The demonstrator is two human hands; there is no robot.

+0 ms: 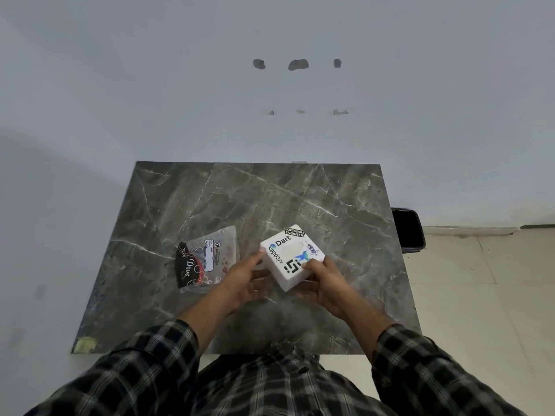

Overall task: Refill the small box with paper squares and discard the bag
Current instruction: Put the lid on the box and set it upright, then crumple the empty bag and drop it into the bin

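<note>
A small white box (289, 256) covered in stickers, with an oval opening on top, is held just above the table between both hands. My left hand (244, 282) grips its left side and my right hand (322, 283) grips its right front corner, thumb on top. A clear plastic bag (210, 259) with black paper printed "Dove" inside lies flat on the table to the left of the box, apart from my left hand.
The dark marbled table (210, 199) stands against a pale wall. A black bin (408, 232) sits on the tiled floor beside the table's right edge. A scrap of yellowish tape (85, 345) marks the near left corner.
</note>
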